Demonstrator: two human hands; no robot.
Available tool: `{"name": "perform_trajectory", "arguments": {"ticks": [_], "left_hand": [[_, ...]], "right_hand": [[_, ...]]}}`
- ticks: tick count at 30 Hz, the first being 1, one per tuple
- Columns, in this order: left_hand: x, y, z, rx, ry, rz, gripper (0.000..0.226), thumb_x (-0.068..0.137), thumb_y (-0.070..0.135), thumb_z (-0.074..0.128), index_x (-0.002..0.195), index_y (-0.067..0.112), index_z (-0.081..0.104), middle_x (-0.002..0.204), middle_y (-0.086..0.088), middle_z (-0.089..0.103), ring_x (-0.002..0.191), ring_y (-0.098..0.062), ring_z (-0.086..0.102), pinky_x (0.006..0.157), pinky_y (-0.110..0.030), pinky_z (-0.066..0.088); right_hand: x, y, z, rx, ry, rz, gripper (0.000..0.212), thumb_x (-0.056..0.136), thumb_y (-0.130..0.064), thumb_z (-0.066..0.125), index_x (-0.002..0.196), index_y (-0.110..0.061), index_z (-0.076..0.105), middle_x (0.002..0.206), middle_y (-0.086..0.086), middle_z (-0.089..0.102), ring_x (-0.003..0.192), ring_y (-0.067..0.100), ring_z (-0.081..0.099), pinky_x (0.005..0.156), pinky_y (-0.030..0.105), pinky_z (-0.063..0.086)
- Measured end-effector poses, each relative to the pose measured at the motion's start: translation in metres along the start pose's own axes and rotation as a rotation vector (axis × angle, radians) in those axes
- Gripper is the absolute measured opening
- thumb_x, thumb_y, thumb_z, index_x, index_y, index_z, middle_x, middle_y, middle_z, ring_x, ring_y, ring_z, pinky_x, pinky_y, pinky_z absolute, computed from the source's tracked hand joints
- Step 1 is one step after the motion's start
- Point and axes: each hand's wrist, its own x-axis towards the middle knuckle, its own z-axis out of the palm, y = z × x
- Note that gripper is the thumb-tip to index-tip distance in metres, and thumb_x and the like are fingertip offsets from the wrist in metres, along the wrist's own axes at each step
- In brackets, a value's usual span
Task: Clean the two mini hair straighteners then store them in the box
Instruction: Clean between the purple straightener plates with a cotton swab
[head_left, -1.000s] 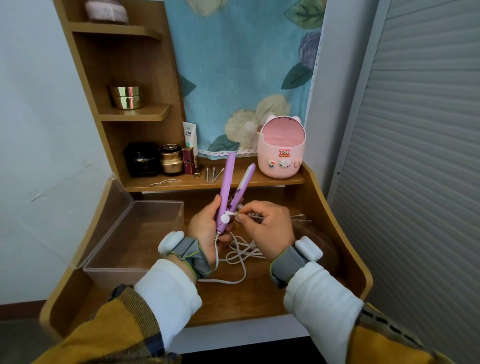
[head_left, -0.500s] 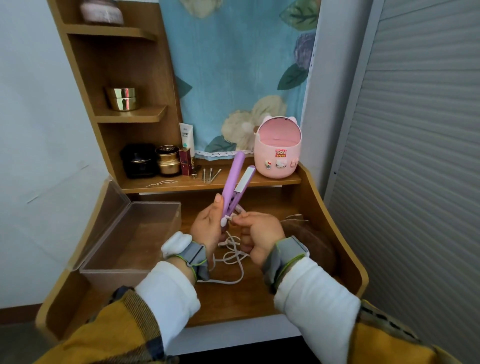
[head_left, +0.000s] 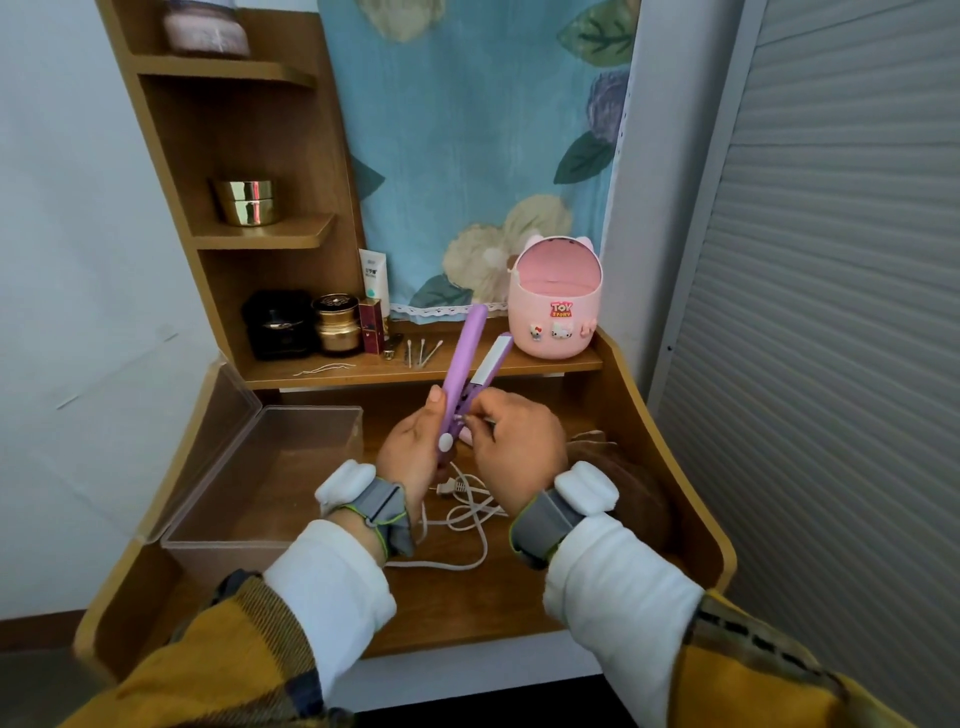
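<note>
A person stood at a small wooden desk (head_left: 467, 603), seen from above over their own arms. In the middle of the frame their left hand (head_left: 410, 457) was wrapped round the lower handle of a purple mini hair straightener (head_left: 465, 364). It pointed up and leaned right, its two arms sprung apart. The right hand (head_left: 519, 441) was closed in a pinch, its fingertips (head_left: 475, 415) at the gap just above the hinge. It seemed to hold something thin, perhaps a cotton swab like those lying on the shelf (head_left: 423, 353) above, but it was too small to be sure.

Compared with a second earlier, the straightener leaned further right. The pinching fingers had crept up from beside the white button into the gap between the arms. I took that to mean cleaning of this first straightener was under way and working along the inside.

Its white cord (head_left: 467, 519) lay looped on the desk under the wrists. The clear box (head_left: 311, 410) sat at centre left with its lid open and nothing visible in it, so storing had not begun. A second straightener could not be clearly made out.
</note>
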Motion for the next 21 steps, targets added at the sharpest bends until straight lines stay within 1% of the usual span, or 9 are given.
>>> {"name": "perform_trajectory", "arguments": {"ticks": [2, 6, 9, 13, 15, 16, 18, 19, 21], "left_hand": [[-0.002, 0.004, -0.001, -0.03, -0.009, 0.014, 0.046, 0.095, 0.053, 0.032, 0.076, 0.022, 0.061, 0.062, -0.004, 0.048, 0.056, -0.017, 0.043, 0.052, -0.025, 0.036], [-0.006, 0.009, -0.005, -0.057, 0.025, 0.005, 0.04, 0.096, 0.049, 0.034, 0.073, 0.025, 0.056, 0.063, -0.003, 0.048, 0.057, -0.015, 0.044, 0.055, -0.026, 0.039], [-0.008, 0.007, -0.005, -0.055, -0.01, 0.002, 0.037, 0.096, 0.049, 0.036, 0.072, 0.028, 0.055, 0.067, -0.002, 0.049, 0.062, -0.015, 0.046, 0.062, -0.029, 0.041], [-0.007, 0.004, -0.004, 0.066, -0.055, 0.072, 0.036, 0.096, 0.05, 0.032, 0.075, 0.033, 0.055, 0.07, -0.001, 0.049, 0.065, -0.016, 0.046, 0.07, -0.033, 0.04], [-0.006, 0.001, -0.005, 0.114, -0.081, 0.072, 0.035, 0.096, 0.051, 0.03, 0.082, 0.033, 0.057, 0.076, -0.002, 0.051, 0.067, -0.016, 0.047, 0.071, -0.033, 0.041], [-0.006, -0.001, -0.005, 0.132, -0.089, 0.061, 0.034, 0.096, 0.051, 0.031, 0.088, 0.033, 0.058, 0.084, -0.003, 0.055, 0.07, -0.016, 0.049, 0.073, -0.033, 0.043], [-0.004, -0.005, -0.005, 0.185, -0.087, 0.051, 0.044, 0.095, 0.054, 0.031, 0.114, 0.027, 0.06, 0.11, -0.003, 0.058, 0.081, -0.013, 0.053, 0.081, -0.034, 0.046], [-0.003, -0.007, -0.005, 0.206, -0.083, 0.049, 0.05, 0.094, 0.054, 0.031, 0.122, 0.022, 0.058, 0.117, -0.003, 0.057, 0.084, -0.013, 0.054, 0.082, -0.033, 0.047], [-0.001, -0.01, -0.005, 0.192, -0.058, 0.024, 0.054, 0.095, 0.053, 0.033, 0.127, 0.016, 0.056, 0.121, -0.004, 0.056, 0.088, -0.016, 0.054, 0.077, -0.03, 0.046]], "right_hand": [[0.001, 0.001, 0.002, 0.024, 0.024, 0.03, 0.011, 0.091, -0.025, 0.055, 0.092, -0.019, 0.064, 0.089, -0.002, 0.067, 0.079, 0.014, 0.059, 0.066, 0.024, 0.041], [0.006, 0.012, -0.001, 0.282, 0.184, 0.253, 0.008, 0.088, -0.021, 0.061, 0.084, -0.019, 0.067, 0.08, -0.002, 0.067, 0.073, 0.014, 0.061, 0.068, 0.034, 0.052], [0.012, 0.017, -0.005, 0.237, 0.175, 0.204, 0.008, 0.086, -0.02, 0.063, 0.084, -0.017, 0.07, 0.083, -0.002, 0.07, 0.076, 0.014, 0.062, 0.071, 0.033, 0.053], [0.015, 0.021, -0.003, 0.018, 0.132, 0.062, 0.011, 0.088, -0.021, 0.058, 0.088, -0.018, 0.069, 0.087, -0.002, 0.069, 0.077, 0.014, 0.061, 0.068, 0.027, 0.049], [0.016, 0.022, -0.002, -0.027, 0.086, 0.065, 0.011, 0.089, -0.023, 0.057, 0.09, -0.019, 0.068, 0.088, -0.003, 0.069, 0.078, 0.014, 0.061, 0.07, 0.028, 0.05], [0.017, 0.024, -0.002, -0.021, 0.096, 0.096, 0.011, 0.089, -0.023, 0.058, 0.09, -0.019, 0.068, 0.088, -0.003, 0.069, 0.079, 0.014, 0.061, 0.07, 0.028, 0.051], [0.02, 0.028, -0.004, 0.017, 0.152, 0.176, 0.01, 0.089, -0.023, 0.058, 0.09, -0.018, 0.067, 0.089, -0.003, 0.069, 0.08, 0.014, 0.063, 0.072, 0.029, 0.053], [0.021, 0.028, -0.004, 0.055, 0.176, 0.223, 0.01, 0.09, -0.023, 0.059, 0.091, -0.018, 0.067, 0.089, -0.004, 0.069, 0.081, 0.014, 0.063, 0.073, 0.031, 0.054], [0.021, 0.031, -0.004, 0.196, 0.198, 0.351, 0.009, 0.09, -0.023, 0.058, 0.089, -0.018, 0.065, 0.089, -0.003, 0.068, 0.08, 0.016, 0.062, 0.073, 0.034, 0.054]]}}
